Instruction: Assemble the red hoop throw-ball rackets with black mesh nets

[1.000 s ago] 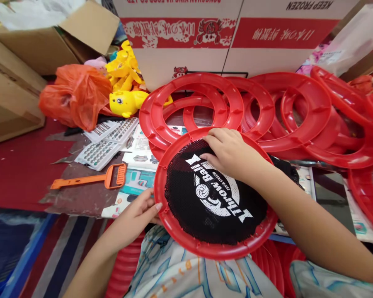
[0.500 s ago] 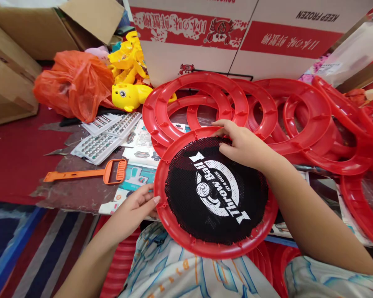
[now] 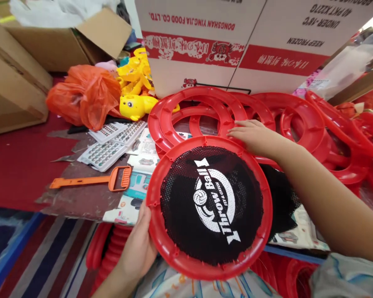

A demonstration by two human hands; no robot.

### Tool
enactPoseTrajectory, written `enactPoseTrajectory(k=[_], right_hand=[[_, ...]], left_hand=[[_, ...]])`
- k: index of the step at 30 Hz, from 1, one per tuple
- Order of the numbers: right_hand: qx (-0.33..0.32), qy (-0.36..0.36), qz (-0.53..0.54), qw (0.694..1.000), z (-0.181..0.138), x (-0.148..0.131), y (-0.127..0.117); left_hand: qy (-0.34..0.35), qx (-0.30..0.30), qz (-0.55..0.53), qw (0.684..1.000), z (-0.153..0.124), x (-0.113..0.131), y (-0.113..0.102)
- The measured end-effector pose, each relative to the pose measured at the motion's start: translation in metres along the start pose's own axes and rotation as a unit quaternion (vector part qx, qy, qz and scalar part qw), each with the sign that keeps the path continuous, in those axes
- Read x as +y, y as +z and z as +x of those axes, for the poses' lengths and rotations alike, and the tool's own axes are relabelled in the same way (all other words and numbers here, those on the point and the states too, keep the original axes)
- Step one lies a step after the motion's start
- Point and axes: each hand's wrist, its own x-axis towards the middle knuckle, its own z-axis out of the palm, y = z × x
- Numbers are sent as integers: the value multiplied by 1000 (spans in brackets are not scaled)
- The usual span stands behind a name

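Disc before the shirt: one-sided hold, tipping risk

The left hand grasps the rim at its left edge, fingers partly hidden; the right hand is extended over the far edge, gripping nothing, contact not discernible. With the visible grip on one side, the disc may tip or slip toward the shirt; rim flex may let the mesh edge work free. A low sweep of the right hand may dislodge the rings just beyond or snag the black netting beside the disc
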Motion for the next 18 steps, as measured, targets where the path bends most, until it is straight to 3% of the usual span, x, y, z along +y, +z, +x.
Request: enactPoseTrajectory(k=[5,10,14,18], right_hand=[[-8,-64,0,998,13,12,-2],[41,-66,34,996,10,31,-22],[125,-9,93,988,6,36,-46],[169,101,115,974,4,27,-70]], left_hand=[[8,-2,-53,999,8,-9,10],[26,-21,-51,998,12,-3,12],[65,-76,15,995,12,-1,-10],[93,-67,65,991,6,3,-26]])
